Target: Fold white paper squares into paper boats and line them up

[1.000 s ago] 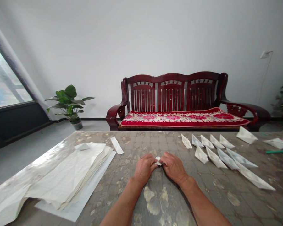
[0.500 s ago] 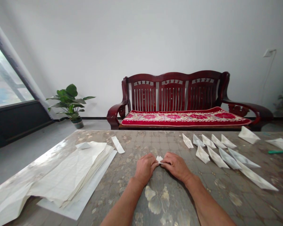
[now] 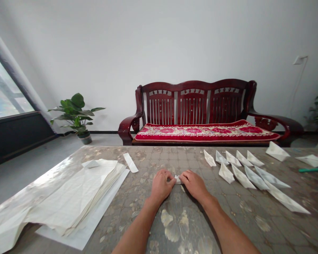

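Note:
A small piece of folded white paper [image 3: 177,179] lies low over the middle of the table, mostly covered by fingers. My left hand [image 3: 163,184] pinches its left side between thumb and fingers. On the right side, my right hand [image 3: 193,183] grips it the same way, fingers curled. Only a little pointed part of the paper shows between the hands. To the right stand several folded paper boats [image 3: 243,177] in two loose rows. A stack of paper sheets [image 3: 74,197] spreads over the left part of the table.
A narrow paper strip [image 3: 130,162] lies between the stack and my left hand. A green pen-like object [image 3: 311,170] rests at far right beside more folded paper. Behind the patterned table [image 3: 137,218] stands a wooden bench [image 3: 192,102]; a potted plant [image 3: 78,116] is at left.
Both hands stay at the paper, but their fingers have shifted on it. Less of the paper's pointed part shows now. The whole view has moved slightly.

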Tool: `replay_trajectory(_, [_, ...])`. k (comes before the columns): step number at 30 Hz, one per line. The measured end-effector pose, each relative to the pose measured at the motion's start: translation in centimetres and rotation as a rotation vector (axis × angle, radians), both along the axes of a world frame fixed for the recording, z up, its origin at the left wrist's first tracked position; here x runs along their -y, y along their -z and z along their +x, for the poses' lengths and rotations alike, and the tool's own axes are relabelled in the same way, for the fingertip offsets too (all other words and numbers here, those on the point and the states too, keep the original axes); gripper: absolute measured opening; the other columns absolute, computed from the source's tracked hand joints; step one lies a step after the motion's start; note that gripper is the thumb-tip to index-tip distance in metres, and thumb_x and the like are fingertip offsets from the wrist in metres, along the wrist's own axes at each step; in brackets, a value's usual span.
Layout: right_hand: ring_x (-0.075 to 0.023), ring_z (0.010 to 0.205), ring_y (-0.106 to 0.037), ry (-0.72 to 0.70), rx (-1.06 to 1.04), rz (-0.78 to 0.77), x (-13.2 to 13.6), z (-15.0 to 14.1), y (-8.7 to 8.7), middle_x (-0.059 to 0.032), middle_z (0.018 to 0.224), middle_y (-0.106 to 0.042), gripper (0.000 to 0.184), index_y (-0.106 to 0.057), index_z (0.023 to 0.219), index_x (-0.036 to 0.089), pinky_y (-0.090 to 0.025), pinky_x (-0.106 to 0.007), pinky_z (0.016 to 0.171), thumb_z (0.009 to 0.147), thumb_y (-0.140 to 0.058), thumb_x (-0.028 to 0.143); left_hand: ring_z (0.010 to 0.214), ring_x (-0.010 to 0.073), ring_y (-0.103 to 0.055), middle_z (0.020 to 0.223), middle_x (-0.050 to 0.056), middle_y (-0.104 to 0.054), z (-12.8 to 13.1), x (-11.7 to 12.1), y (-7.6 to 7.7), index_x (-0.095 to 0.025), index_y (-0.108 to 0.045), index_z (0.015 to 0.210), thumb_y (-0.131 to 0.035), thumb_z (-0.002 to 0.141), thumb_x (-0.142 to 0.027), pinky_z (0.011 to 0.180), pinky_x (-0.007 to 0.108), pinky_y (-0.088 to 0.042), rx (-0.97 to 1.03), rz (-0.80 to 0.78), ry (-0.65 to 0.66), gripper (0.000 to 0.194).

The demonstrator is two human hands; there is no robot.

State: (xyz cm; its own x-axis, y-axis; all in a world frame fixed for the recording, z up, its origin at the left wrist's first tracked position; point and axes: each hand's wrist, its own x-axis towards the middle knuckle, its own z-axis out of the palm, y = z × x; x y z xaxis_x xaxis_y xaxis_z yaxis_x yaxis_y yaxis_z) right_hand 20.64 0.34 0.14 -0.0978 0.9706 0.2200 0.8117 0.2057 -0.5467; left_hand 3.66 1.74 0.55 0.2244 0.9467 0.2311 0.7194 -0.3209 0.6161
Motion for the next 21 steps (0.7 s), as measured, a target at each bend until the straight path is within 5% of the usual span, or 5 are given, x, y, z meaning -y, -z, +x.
replay_trajectory(11, [-0.0131,0.065,-0.055,0.05,-0.078,-0.028,-0.3,-0.27,-0.27,0.0018,0.069,-0.063,0.02,-0.061,0.069,0.022,-0.025,-0.023,0.057,0.087,-0.054,0.029,0.102,0.0211,-0.058,0.102,0.004,-0.065,0.26,0.2,-0.15,-0.022,-0.07,0.069,-0.066,0.076,-0.026,0.094,0.034,-0.041,-0.027,-0.026,-0.09,0.008])
replay_trajectory(21, [-0.0139,0.068,-0.056,0.033,0.055,-0.008,-0.35,-0.15,-0.69,0.0017,0.072,-0.066,0.017,-0.062,0.073,0.023,-0.023,-0.025,0.058,0.088,-0.056,0.03,0.108,0.0241,-0.056,0.107,0.005,-0.065,0.68,0.57,-0.32,-0.023,-0.069,0.073,-0.065,0.078,-0.026,0.096,0.038,-0.04,-0.02,-0.042,-0.13,0.007])
